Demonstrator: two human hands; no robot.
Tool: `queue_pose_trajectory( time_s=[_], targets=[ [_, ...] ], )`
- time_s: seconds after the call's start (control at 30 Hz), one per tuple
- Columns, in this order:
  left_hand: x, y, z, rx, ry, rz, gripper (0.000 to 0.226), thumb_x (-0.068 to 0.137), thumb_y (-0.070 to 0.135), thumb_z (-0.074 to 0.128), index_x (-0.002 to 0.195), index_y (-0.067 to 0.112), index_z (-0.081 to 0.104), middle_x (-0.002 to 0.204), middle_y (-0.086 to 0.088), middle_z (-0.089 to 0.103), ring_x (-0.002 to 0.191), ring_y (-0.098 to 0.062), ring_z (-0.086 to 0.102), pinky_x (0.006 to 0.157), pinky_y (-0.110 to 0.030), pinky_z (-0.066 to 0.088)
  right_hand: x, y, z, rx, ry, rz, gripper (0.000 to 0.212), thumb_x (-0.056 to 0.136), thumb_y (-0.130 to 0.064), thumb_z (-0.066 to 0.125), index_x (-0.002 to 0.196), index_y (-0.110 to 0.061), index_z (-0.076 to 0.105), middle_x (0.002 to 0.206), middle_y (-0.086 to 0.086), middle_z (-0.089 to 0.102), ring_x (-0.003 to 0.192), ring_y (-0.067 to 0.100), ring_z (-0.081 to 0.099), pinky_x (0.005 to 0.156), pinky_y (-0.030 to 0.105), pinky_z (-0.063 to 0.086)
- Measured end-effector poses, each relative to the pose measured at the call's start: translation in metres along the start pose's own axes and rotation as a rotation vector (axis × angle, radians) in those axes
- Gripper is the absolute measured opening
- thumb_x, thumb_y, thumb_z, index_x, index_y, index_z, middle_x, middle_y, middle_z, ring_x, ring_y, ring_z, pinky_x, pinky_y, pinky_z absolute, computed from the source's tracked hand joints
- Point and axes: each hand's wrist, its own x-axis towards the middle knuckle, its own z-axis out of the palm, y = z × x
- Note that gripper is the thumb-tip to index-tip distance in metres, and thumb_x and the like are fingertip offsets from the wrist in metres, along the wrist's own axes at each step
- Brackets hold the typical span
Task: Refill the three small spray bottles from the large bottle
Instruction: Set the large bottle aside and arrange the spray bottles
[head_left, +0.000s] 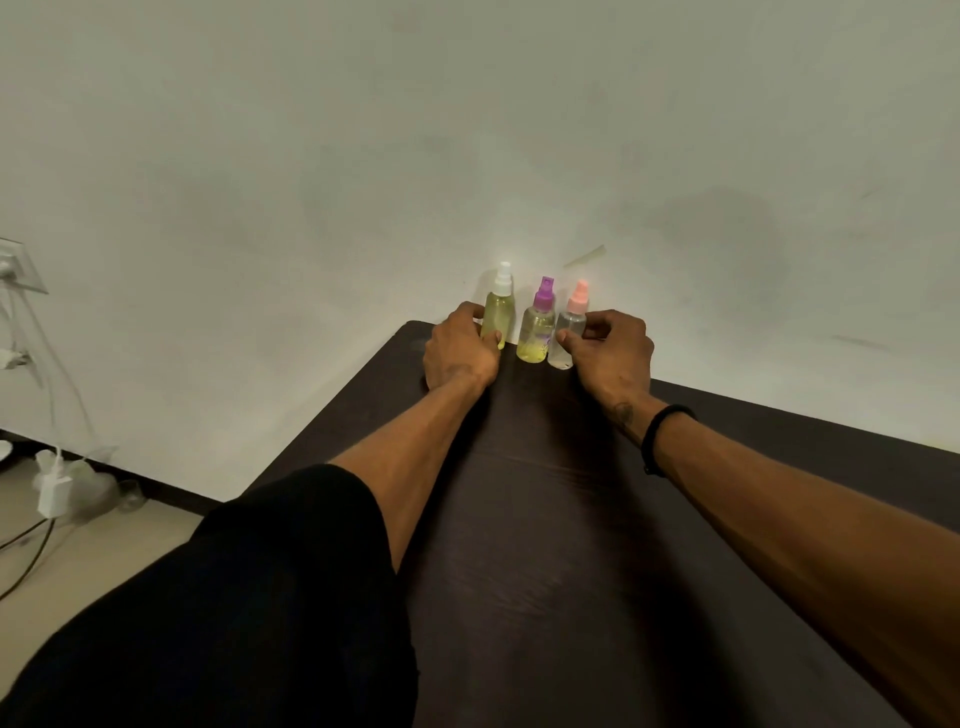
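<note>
Sleeve (249, 597) nearest; my left hand (460, 351) grips the white-cap bottle (498, 312), right hand (613, 351) pinches the pink-cap bottle (569, 338). Light, slick plastic, I judge; hold mid-body.

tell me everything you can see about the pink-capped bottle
The pink-capped bottle is small, of clear plastic, with a pink spray top. Its contents look colourless. It stands upright on the dark table, near the wall, rightmost of three, close beside the purple-capped bottle. The right hand pinches its body.
</note>
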Motion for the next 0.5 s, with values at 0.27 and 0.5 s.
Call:
queue_pose_trajectory(
  time_s=[0.27, 0.5],
  targets=[
    [0.002, -0.002, -0.001, 0.028, -0.014, 0.039, 0.05, 0.093, 0.044, 0.074, 0.137, 0.024, 0.06, 0.129, -0.001, 0.073, 0.123, -0.028, 0.065, 0.101, -0.043, 0.051, -0.006, -0.001, 0.01, 0.003, 0.003, 0.047, 0.052, 0.081, -0.029, 0.09, 0.122, -0.01, 0.066, 0.111, 0.005, 0.071, 0.098, 0.018, 0.066, 0.08, 0.024, 0.049],
    [0.005, -0.003, 0.003, 0.029, 0.017, 0.017, 0.037, 0.095, 0.039, 0.074, 0.129, 0.027, 0.065, 0.123, 0.001, 0.075, 0.118, -0.027, 0.069, 0.093, -0.038, 0.05, -0.007, 0.005, 0.022, -0.04, 0.022, 0.099, 0.056, 0.078, -0.042, 0.09, 0.114, -0.008, 0.063, 0.106, 0.005, 0.066, 0.093, 0.021, 0.06, 0.072, 0.028, 0.043]
  ],
)
